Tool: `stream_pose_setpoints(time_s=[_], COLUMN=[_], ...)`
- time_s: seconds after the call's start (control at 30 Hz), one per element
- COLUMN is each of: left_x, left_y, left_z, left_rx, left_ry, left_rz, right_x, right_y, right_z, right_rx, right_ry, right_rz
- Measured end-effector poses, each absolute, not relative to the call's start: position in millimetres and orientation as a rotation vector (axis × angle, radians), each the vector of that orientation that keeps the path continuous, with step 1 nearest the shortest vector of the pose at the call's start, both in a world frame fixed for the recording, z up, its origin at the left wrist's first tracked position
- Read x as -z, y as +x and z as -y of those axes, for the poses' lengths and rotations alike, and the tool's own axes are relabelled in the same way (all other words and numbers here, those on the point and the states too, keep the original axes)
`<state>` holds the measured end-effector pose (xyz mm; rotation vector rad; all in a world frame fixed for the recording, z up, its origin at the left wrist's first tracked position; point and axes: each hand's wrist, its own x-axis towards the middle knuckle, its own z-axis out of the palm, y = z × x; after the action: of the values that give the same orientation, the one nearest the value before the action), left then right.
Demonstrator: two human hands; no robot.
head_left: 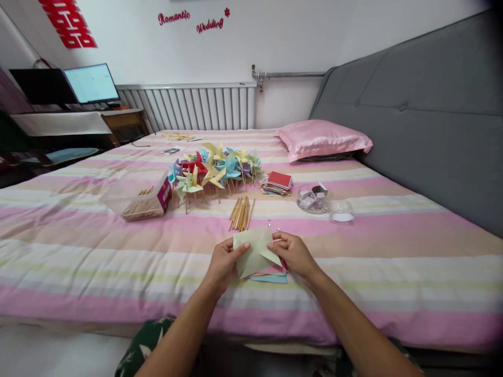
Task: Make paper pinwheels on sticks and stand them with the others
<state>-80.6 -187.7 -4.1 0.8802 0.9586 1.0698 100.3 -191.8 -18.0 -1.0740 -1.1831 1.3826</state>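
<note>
Between my two hands is a sheet of pale green paper [254, 254], cut so that a flap stands loose on its right side. My left hand [225, 262] pinches its left edge, thumb on top. At the right edge, my right hand [294, 255] grips the paper between thumb and fingers. Beneath lies a small pile of coloured paper sheets [271, 278], pink and blue edges showing. Just beyond my hands rests a bundle of thin wooden sticks [241, 213]. Two tiny shiny bits lie near my right hand, too small to name.
Finished paper pinwheels [214, 170] stand clustered on the striped bedspread [98, 251]. Left of them is a clear box [145, 207] of sticks. To the right are a stack of coloured paper [277, 183], a clear dish [313, 199] with small boxes, a clear round container [341, 212] and a pink pillow [324, 139].
</note>
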Motion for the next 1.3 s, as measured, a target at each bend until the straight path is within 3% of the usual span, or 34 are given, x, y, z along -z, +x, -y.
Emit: stream_pose_setpoints(time_s=[0.63,1.07,1.3], left_x=[0.7,-3.8,-5.1], left_y=[-78.1,-91.4,-91.9], left_z=[187.7,185.7,188.3], left_rx=[-1.079,-0.900,-0.850], left_ry=[0.774,0.814,0.857], left_rz=[-0.954,-1.037,-1.028], right_x=[11.2,-2.2,-1.4], right_y=[97.4,105.3,103.0], right_z=[193.2,202.5,204.6], right_rx=[-1.247,-1.191,-1.423], right_ry=[-1.038,-0.959,-0.979], right_rz=[1.217,1.694,1.616])
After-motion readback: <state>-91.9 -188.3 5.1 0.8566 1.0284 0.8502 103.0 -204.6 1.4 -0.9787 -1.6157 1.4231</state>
